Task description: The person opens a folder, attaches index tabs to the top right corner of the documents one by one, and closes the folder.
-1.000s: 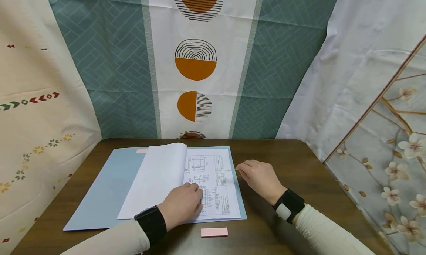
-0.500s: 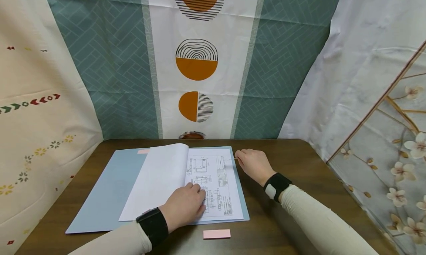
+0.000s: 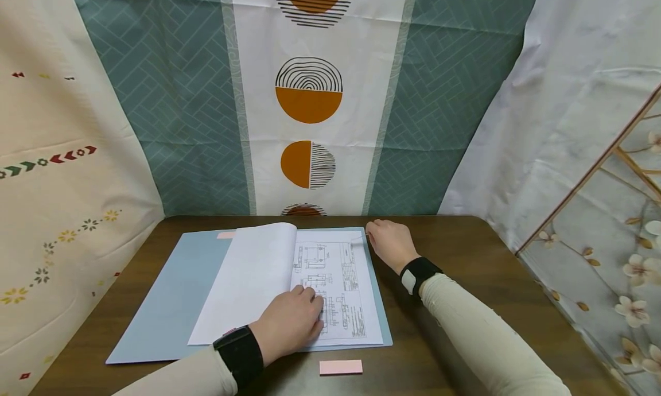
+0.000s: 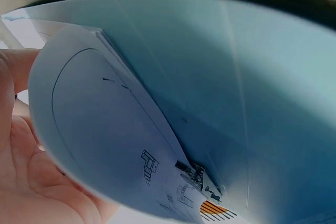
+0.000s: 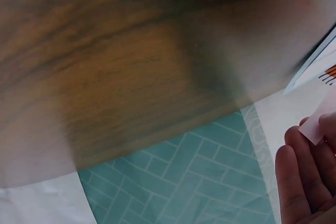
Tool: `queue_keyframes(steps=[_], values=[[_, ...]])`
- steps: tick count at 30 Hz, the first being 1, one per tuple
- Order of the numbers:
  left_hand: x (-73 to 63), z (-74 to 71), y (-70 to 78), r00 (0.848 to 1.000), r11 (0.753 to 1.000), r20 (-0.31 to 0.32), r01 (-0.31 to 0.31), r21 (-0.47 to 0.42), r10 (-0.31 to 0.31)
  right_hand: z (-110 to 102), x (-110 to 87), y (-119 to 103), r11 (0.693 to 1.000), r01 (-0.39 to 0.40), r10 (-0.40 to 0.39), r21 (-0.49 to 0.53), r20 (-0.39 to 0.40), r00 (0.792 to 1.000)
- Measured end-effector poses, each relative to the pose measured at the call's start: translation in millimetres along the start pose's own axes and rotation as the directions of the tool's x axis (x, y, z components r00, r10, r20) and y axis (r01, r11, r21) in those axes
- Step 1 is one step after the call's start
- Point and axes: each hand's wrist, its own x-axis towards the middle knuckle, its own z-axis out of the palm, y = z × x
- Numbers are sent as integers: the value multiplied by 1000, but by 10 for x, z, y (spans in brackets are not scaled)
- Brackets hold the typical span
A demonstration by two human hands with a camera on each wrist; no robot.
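A light blue folder (image 3: 150,304) lies spread on the table, with white pages (image 3: 248,275) turned over to its left. To their right shows a sheet with technical drawings (image 3: 356,321). My left hand (image 3: 291,318) rests over the turned pages and the drawing sheet, holding them down; the left wrist view shows the curled page (image 4: 100,129) beside the palm. At the folder's far right corner, my right hand (image 3: 391,244) pinches a small pale pink sticky note (image 5: 313,128) between thumb and fingers. The note overlaps the sheet's upper right edge in the head view.
A pink sticky-note pad (image 3: 341,367) lies on the brown table (image 3: 454,327) in front of the folder. Another pink sticky note (image 3: 225,235) is at the folder's far left edge. Patterned curtains (image 3: 454,97) hang behind and beside the table.
My right hand has moved away from me along the folder's right edge to its far corner, with the sticky note still pinched. My left hand has stayed on the pages.
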Motion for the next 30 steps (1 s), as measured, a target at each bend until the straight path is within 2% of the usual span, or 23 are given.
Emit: queue_keyframes(steps=[5,11,19,30], values=[[16,-10,10,1000,1000,-4,6,7,-6,35,52,31,1000,-12,12,-9,35,999],[36,2,10,1000,1000,9,19,-3,-19,75,95,59,1000,-25,25,-13,29,999],[41,3,27,1000,1000,10,27,-10,-27,158,146,57,997,36,-35,-76,12,999],[43,23,39,1000,1000,-11,26,11,-25,215,119,68,986,75,-54,-148,142,988]])
